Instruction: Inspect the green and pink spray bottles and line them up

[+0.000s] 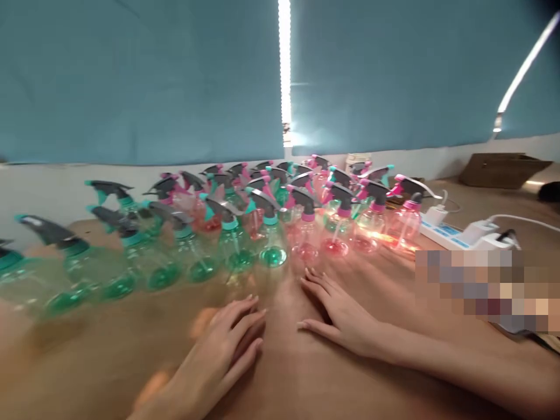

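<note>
My left hand (230, 338) rests low over the brown table, fingers loosely stretched and holding nothing. To its right lies my right hand (339, 312), palm down with fingers spread, its tips near the front row of spray bottles. Nearest the hands stand a green spray bottle (272, 248) with a turquoise collar and a pink spray bottle (306, 239) with a pink collar. Green bottles with grey trigger heads fill the left of the row, such as this spray bottle (238, 248). Pink ones stand to the right, including a spray bottle (406, 221) at the end. All are upright.
More spray bottles (236, 175) crowd behind the front row. A white power strip (452, 236) with plugged-in chargers lies at the right, beside a blurred-out patch. A brown cardboard box (494, 169) sits farther back. Blue blinds (144, 81) hang behind the table.
</note>
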Demonstrator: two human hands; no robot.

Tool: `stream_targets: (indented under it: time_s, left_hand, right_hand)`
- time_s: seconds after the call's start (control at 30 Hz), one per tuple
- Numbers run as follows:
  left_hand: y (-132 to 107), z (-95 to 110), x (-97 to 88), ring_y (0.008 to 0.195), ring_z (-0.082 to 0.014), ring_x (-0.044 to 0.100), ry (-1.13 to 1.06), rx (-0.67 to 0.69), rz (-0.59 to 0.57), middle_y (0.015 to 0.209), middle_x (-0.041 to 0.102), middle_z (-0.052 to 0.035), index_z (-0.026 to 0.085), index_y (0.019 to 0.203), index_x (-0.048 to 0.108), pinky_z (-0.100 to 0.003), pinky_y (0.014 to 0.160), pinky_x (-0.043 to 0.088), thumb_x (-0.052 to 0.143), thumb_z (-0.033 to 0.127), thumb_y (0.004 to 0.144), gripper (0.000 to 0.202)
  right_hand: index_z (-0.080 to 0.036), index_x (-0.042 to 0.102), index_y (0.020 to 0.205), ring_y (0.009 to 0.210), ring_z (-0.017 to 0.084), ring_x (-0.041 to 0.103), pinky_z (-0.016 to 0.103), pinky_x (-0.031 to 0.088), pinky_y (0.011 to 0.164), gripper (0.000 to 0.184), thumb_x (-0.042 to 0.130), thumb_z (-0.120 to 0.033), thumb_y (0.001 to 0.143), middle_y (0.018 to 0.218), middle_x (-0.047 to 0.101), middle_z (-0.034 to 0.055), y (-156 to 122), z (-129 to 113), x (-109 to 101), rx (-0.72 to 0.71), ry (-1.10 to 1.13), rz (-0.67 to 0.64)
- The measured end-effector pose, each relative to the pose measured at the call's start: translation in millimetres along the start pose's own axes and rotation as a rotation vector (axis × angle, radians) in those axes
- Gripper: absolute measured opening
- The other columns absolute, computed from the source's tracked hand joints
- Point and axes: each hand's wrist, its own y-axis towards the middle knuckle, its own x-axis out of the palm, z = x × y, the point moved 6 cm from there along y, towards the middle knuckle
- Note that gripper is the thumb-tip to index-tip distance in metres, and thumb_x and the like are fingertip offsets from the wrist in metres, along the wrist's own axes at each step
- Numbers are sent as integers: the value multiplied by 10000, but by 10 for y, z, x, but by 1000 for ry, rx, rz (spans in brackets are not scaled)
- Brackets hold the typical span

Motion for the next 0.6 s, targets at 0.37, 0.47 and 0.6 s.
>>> stream_targets:
  time_s: [0.37, 0.47, 0.6]
  left_hand:
    - [-1073, -639, -578, 1184, -290, 604, 22, -356, 119, 1353, 605, -31, 300, 1263, 598, -475, 1047, 461, 518, 375, 966, 316]
    - [-1360, -985, -749, 1105, -279, 646, -61, -540, 199, 1299, 633, -25, 290, 1213, 626, -468, 988, 495, 492, 404, 972, 297]
    - [-1694, -1432, -980, 1037, -264, 661, -90, -699, 411, 1149, 667, -58, 239, 1113, 628, -425, 933, 518, 489, 442, 961, 290]
  right_hand:
    - [-94, 454, 1400, 1404, 339, 402, 570, 362, 1141, 696, 526, -588, 915, 1472, 479, 214, 761, -1134, 732, -298, 28, -42]
    - [-109, 448, 1393, 1365, 332, 455, 552, 416, 1106, 640, 542, -536, 925, 1433, 519, 211, 954, -1467, 900, -391, 64, -40]
    - [-132, 435, 1398, 1359, 327, 458, 552, 411, 1108, 587, 556, -472, 935, 1440, 514, 194, 1200, -1920, 1078, -561, 91, 10]
